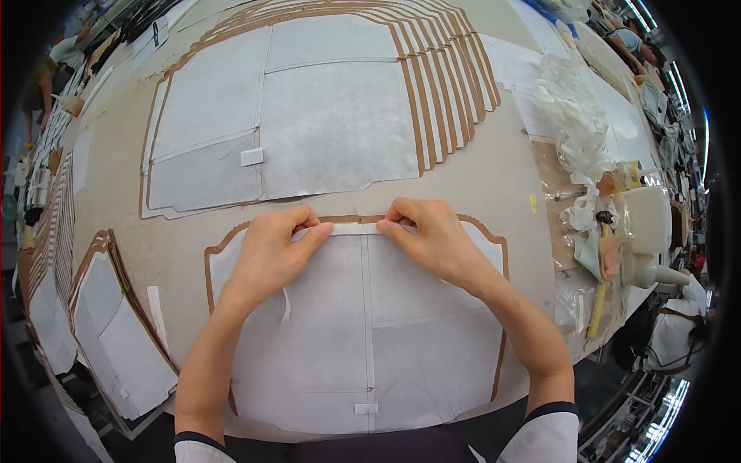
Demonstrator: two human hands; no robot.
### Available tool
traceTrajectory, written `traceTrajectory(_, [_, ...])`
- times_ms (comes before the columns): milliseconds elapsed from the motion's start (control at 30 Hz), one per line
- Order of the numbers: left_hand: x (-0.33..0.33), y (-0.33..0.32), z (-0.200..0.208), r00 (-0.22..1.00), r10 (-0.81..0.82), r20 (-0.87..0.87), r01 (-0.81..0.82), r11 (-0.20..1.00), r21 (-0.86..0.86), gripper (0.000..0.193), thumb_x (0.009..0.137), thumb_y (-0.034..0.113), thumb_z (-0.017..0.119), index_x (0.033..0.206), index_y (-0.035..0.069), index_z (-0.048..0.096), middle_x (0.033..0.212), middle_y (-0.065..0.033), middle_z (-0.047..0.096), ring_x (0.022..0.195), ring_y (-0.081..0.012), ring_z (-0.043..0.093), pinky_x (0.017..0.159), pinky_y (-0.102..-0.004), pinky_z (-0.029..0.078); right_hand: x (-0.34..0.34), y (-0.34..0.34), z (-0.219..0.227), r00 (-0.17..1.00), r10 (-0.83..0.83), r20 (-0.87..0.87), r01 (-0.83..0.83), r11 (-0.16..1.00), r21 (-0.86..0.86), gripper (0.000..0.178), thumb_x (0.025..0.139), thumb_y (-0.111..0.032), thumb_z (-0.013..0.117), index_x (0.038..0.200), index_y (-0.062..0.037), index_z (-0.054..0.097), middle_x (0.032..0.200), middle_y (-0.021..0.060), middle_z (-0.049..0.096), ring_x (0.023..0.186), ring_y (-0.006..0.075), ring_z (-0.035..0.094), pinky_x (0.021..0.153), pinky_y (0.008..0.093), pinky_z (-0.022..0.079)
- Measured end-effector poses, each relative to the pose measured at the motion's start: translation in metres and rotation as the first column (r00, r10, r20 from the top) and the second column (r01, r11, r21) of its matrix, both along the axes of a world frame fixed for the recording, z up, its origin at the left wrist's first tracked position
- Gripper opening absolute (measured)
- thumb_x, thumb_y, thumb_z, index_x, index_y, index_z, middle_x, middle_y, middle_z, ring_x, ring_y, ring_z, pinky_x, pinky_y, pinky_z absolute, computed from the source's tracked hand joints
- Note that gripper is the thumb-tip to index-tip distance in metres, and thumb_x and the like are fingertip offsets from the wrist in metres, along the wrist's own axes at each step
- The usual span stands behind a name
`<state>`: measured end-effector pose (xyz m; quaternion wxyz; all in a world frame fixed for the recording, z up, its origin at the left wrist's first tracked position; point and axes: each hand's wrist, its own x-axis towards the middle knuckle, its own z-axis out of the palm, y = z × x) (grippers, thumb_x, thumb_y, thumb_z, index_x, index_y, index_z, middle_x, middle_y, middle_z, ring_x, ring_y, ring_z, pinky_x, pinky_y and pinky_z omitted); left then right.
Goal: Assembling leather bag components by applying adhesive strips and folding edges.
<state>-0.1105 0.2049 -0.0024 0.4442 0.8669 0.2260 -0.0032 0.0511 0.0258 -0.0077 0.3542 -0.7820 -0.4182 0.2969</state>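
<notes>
A pale grey-white sewn panel with brown edging lies flat in front of me, crossed by seams. Along its far edge runs a narrow white strip. My left hand pinches the strip's left end between thumb and fingers. At its other end, the thumb and fingers of my right hand are closed on it too, so the strip is straight between both hands. A small white label sits on the seam low on the panel. Whatever lies under my fingertips is hidden.
Beyond the panel, similar brown-edged panels lie in a fanned stack. Smaller cut pieces are piled at the left table edge. Crumpled clear plastic, a white bottle and a yellow-handled tool lie at the right.
</notes>
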Motion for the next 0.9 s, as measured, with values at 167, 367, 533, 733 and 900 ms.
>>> traceTrajectory(167, [0.002, 0.001, 0.005, 0.983, 0.122, -0.134, -0.146, 0.972, -0.183, 0.024, 0.092, 0.019, 0.069, 0.079, 0.0, 0.065, 0.06, -0.0006, 0.058, 0.048, -0.0059, 0.052, 0.044, -0.0217, 0.039, 0.001, 0.003, 0.004, 1.0, -0.018, -0.008, 0.017, 0.997, -0.071, 0.021, 0.091, -0.017, 0.068, 0.087, 0.0034, 0.066, 0.075, 0.0131, 0.067, 0.07, 0.0201, 0.06, 0.069, 0.0342, 0.048])
traceTrajectory(367, [0.004, 0.002, 0.003, 0.976, 0.165, -0.143, -0.195, 0.954, -0.229, 0.021, 0.091, 0.014, 0.07, 0.078, -0.001, 0.064, 0.061, -0.0009, 0.058, 0.049, -0.0056, 0.053, 0.043, -0.0218, 0.041, 0.004, 0.008, 0.002, 1.0, 0.024, 0.02, -0.022, 0.994, -0.107, 0.022, 0.091, -0.019, 0.069, 0.085, 0.0016, 0.066, 0.073, 0.013, 0.067, 0.067, 0.0228, 0.06, 0.066, 0.0352, 0.047])
traceTrajectory(533, [0.004, 0.0, 0.003, 0.979, 0.16, -0.126, -0.184, 0.961, -0.209, 0.021, 0.091, 0.014, 0.07, 0.078, -0.001, 0.064, 0.06, -0.001, 0.058, 0.049, -0.0055, 0.053, 0.043, -0.0216, 0.042, 0.004, 0.009, 0.001, 0.997, 0.046, 0.06, -0.04, 0.995, -0.093, 0.022, 0.091, -0.019, 0.068, 0.083, 0.001, 0.065, 0.073, 0.0133, 0.067, 0.066, 0.0255, 0.062, 0.065, 0.0378, 0.047])
traceTrajectory(733, [0.004, 0.0, 0.001, 0.979, 0.166, -0.118, -0.186, 0.965, -0.185, 0.021, 0.091, 0.013, 0.07, 0.078, -0.002, 0.065, 0.06, -0.0012, 0.058, 0.049, -0.0052, 0.053, 0.042, -0.0213, 0.042, 0.004, 0.011, 0.003, 0.997, 0.055, 0.046, -0.048, 0.989, -0.138, 0.022, 0.091, -0.019, 0.068, 0.082, 0.0015, 0.064, 0.072, 0.0135, 0.066, 0.066, 0.0255, 0.062, 0.064, 0.038, 0.047])
traceTrajectory(900, [0.004, -0.001, 0.001, 0.978, 0.168, -0.121, -0.188, 0.965, -0.183, 0.021, 0.091, 0.013, 0.07, 0.078, -0.002, 0.065, 0.06, -0.0008, 0.058, 0.049, -0.0049, 0.052, 0.041, -0.0208, 0.042, 0.004, 0.012, 0.004, 0.996, 0.061, 0.06, -0.051, 0.986, -0.157, 0.023, 0.091, -0.019, 0.068, 0.082, 0.0017, 0.064, 0.071, 0.0139, 0.066, 0.065, 0.0259, 0.061, 0.064, 0.0385, 0.047])
